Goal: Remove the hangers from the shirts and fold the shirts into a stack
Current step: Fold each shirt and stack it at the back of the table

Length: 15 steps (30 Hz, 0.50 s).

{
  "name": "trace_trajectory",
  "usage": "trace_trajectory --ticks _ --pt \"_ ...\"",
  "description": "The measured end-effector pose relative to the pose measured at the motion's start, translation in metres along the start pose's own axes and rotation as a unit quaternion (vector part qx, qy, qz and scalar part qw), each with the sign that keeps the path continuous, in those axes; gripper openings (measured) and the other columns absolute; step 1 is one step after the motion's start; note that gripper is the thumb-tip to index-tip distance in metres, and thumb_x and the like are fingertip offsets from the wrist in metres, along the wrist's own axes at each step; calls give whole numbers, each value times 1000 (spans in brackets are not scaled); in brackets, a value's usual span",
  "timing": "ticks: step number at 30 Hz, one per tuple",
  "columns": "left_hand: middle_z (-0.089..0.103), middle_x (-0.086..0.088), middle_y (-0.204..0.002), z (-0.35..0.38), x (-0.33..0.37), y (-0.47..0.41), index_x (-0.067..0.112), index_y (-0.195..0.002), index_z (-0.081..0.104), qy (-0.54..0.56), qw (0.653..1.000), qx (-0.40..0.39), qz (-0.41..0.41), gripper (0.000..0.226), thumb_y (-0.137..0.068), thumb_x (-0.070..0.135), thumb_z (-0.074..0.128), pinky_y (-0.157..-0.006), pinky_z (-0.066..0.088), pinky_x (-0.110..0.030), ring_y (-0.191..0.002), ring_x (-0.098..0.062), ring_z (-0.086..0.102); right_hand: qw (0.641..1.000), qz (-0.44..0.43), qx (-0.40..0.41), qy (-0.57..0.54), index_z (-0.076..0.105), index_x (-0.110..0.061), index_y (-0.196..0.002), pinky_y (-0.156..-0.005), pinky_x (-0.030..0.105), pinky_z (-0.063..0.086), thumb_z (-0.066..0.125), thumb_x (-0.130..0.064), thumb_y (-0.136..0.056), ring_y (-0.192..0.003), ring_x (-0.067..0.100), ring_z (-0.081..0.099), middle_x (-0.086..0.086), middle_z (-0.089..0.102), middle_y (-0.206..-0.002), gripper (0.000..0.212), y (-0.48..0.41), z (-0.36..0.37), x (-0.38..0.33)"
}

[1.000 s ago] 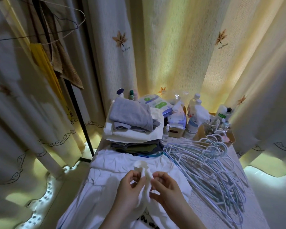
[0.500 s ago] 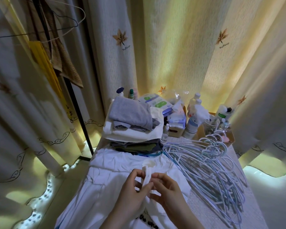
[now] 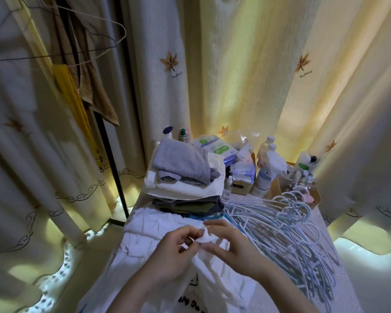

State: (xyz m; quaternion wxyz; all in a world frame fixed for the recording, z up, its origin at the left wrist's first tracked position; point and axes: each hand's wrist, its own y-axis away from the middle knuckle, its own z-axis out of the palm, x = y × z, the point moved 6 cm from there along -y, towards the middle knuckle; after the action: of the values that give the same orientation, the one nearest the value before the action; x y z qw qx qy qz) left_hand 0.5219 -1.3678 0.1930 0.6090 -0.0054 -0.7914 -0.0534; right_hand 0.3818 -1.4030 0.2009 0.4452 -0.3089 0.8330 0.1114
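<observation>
Both hands' fingers (image 3: pixel 191 239) pinch a wad of the white shirt (image 3: pixel 145 236); risk: bunched cloth folds crooked; hanger pile (image 3: pixel 280 233) just right may snag it.

The shirt (image 3: pixel 145 240) is white with black letters. The hangers (image 3: pixel 280 227) are pale blue. The curtain (image 3: pixel 246 75) is cream-yellow with brown maple leaves. The top folded shirt (image 3: pixel 181 163) is grey.
</observation>
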Motion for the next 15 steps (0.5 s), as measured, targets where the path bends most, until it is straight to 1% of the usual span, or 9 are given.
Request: trace_trajectory --ticks 2,3,4,6,9,10,12,14,15 --pt "69 11 -88 -15 32 -7 34 -81 70 4 999 8 47 29 -89 7 62 -73 49 -18 -77 -1 61 998 -29 59 -10 64 -20 -92 -71 23 41 62 -43 -87 -82 5 54 -6 60 -86 24 -11 -19 -17" --pt "69 11 -85 -23 50 -11 31 -82 70 11 997 16 75 28 -88 5 63 -71 50 -15 -76 0 60 995 -53 87 -11 61 -21 -86 -65 21 38 62 -39 -88 -73 3 52 -7 58 -79 18 -17 -29 -29" --pt "69 11 -84 -31 70 -14 28 -84 69 26 994 26 104 25 -87 4 64 -70 49 -13 -75 0 61 991 -80 107 -8 58 -28 -82 -61 17 36 62 -35 -88 -68 -1 50 -11 58 -75 11 -24 -40 -44" --pt "68 13 -90 -47 107 -18 22 -95 65 89 984 35 150 15 -87 9 63 -69 49 -12 -79 0 63 982 -117 147 -11 54 -34 -79 -59 14 36 60 -39 -87 -64 -2 50 -15 57 -73 11 -40 -66 -78" --pt "65 8 -103 -62 149 -18 28 -104 57 99 975 -1 202 20 -85 30 56 -76 52 -21 -94 -5 63 961 -163 221 -19 55 -26 -75 -53 16 33 58 -48 -81 -57 3 46 -3 54 -67 23 -58 -124 -138" --pt "66 5 -103 -65 158 -17 29 -105 56 100 973 -17 206 22 -83 31 57 -75 52 -23 -93 -6 63 958 -177 223 -16 57 -24 -73 -51 18 33 62 -48 -80 -56 6 45 -2 53 -63 25 -63 -143 -157" --pt "69 4 -98 -71 171 -17 29 -104 55 106 973 -34 203 29 -77 29 63 -70 55 -19 -84 -4 66 963 -196 185 14 60 -22 -69 -51 20 33 69 -46 -79 -56 6 45 -6 52 -60 28 -70 -173 -191" --pt "69 6 -97 -79 179 -21 36 -102 58 73 977 -11 201 34 -70 32 69 -68 55 -19 -83 -3 67 964 -208 147 72 59 -18 -66 -50 18 31 70 -46 -77 -54 4 42 -8 49 -58 32 -75 -190 -214" --pt "69 7 -98 -84 183 -23 41 -98 59 48 976 13 210 32 -69 36 70 -68 57 -22 -87 -4 67 961 -208 147 107 57 -11 -66 -50 19 29 68 -49 -75 -54 4 38 -5 45 -57 41 -77 -196 -220"
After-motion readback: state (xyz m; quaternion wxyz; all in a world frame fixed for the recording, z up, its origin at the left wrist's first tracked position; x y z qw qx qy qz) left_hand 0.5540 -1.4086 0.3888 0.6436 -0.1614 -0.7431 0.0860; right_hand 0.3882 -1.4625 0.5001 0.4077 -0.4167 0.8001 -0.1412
